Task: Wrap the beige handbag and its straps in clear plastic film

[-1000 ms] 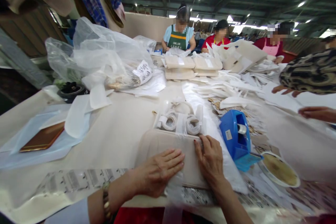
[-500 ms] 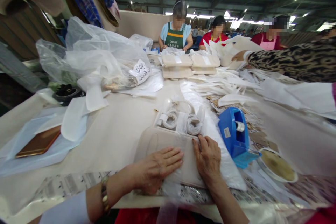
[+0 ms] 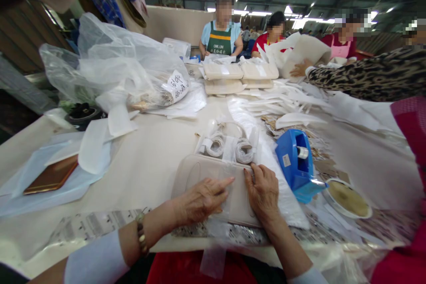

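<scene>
A flat beige pouch (image 3: 199, 174) in a clear plastic sleeve lies on the table in front of me. My left hand (image 3: 201, 199) rests on its near middle, index finger stretched out and the other fingers curled under. My right hand (image 3: 263, 190) lies flat on its right end, fingertips at the far edge. Neither hand grips anything. Just beyond the pouch sit two rolls of white strap (image 3: 229, 147) in clear wrap.
A blue tape dispenser (image 3: 296, 164) stands right of my right hand, a round dish (image 3: 348, 197) beside it. A brown phone-like slab (image 3: 51, 175) lies left, plastic bags (image 3: 120, 69) behind it. Stacked beige pouches (image 3: 239, 76) and several co-workers are at the far side; a patterned sleeve (image 3: 366, 77) reaches in.
My left hand has curled its fingers, leaving the index finger pointing across the pouch. The right hand stays flat. The co-worker's patterned arm has reached farther over the table.
</scene>
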Demonstrator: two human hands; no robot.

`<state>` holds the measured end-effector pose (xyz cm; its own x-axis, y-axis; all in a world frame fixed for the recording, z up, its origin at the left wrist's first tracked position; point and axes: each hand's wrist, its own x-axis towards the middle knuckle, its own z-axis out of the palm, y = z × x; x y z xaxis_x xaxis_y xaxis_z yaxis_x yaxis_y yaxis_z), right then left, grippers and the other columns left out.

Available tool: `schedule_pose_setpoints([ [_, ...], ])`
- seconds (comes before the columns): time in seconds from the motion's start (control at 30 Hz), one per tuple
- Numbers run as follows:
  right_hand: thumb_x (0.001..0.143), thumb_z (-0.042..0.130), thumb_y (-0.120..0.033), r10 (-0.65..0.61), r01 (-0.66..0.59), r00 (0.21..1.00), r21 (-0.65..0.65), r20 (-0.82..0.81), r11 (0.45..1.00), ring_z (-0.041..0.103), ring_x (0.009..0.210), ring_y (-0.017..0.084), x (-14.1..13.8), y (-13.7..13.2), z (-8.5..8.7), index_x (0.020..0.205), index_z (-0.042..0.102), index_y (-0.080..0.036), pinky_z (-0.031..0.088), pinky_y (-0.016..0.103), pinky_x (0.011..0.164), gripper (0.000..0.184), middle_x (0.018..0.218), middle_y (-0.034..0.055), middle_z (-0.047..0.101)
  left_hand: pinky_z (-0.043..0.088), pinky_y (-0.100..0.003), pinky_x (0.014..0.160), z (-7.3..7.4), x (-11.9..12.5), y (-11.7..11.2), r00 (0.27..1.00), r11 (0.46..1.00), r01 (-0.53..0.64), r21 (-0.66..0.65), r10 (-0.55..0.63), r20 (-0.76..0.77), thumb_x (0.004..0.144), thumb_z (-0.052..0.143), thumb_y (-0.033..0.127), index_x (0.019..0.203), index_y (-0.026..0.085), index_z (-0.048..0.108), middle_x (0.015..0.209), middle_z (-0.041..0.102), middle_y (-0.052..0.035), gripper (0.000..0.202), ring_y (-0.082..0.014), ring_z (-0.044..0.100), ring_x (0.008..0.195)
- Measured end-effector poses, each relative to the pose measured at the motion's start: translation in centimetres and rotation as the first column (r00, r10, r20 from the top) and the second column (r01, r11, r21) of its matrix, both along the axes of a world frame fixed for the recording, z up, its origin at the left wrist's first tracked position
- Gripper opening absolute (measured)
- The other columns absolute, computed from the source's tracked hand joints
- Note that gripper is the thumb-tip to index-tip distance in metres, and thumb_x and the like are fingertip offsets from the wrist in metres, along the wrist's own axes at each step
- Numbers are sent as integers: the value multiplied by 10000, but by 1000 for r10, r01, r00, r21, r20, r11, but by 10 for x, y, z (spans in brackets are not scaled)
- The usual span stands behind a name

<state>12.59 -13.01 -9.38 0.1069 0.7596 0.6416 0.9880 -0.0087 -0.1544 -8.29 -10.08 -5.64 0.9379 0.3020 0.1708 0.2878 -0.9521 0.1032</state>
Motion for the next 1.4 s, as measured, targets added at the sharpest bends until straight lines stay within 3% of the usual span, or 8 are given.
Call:
schedule_pose_setpoints([
  [0.27,918,428,-343,25,-25,1000,16,-3,1000,514,834,222,2,4,3,1008,612,-131,427,342,727,295,910,112,611,263,-475,1060,-10,-9,0,1000,999,22,38,-22,15,794,633,417,1212,139,492,1359,482,-132,521,-298,375,1288],
  [0.4,901,458,-247,183,-185,981,26,61,982,476,1132,287,-1,-30,8,1182,535,-99,394,444,915,327,1192,172,559,246,-464,1067,-10,-10,0,1000,1000,4,-3,-4,-7,785,641,424,1245,135,468,1382,457,-129,570,-295,359,1300],
  [0.53,860,430,-123,630,-624,769,-88,111,777,442,1206,254,-13,-88,0,1184,550,-119,288,441,1022,345,1192,116,590,243,-444,1072,-10,-10,-1,1000,999,-5,-38,6,26,779,651,394,1228,137,482,1385,456,-121,544,-282,355,1305],
  [0.6,868,381,-95,726,-723,680,-73,99,687,513,1094,210,-25,-106,-8,1120,598,-128,299,398,995,334,1057,81,650,239,-444,1074,-12,-10,-1,999,998,-11,-55,14,51,770,659,387,1209,152,496,1384,459,-112,524,-278,354,1305],
  [0.77,880,360,-67,718,-713,695,95,-30,695,548,779,166,-60,-105,-16,920,644,-96,397,310,763,288,750,66,630,238,-455,1072,-16,-11,0,998,996,-23,-85,28,62,772,648,401,1215,170,493,1380,464,-111,523,-282,354,1307],
  [0.9,884,308,-55,798,-792,593,94,-109,603,467,617,148,-77,-97,-9,801,619,-80,405,264,597,322,611,59,533,248,-463,1067,-14,-11,2,998,996,-18,-90,24,65,765,656,409,1198,179,506,1380,465,-109,512,-288,365,1302],
  [1.17,876,344,-15,806,-815,577,-29,-131,578,468,611,144,-73,-107,16,757,600,-118,402,253,577,301,610,34,516,271,-457,1055,-9,-7,3,998,993,-48,-109,52,36,761,663,406,1180,171,522,1366,480,-122,501,-283,383,1295],
  [1.4,868,330,-3,832,-830,550,61,-72,554,443,583,140,-80,-106,3,634,580,-131,391,252,535,365,567,33,480,277,-473,1051,-4,-6,4,998,990,-56,-133,55,-7,766,667,388,1213,168,490,1388,454,-120,529,-293,377,1297],
])
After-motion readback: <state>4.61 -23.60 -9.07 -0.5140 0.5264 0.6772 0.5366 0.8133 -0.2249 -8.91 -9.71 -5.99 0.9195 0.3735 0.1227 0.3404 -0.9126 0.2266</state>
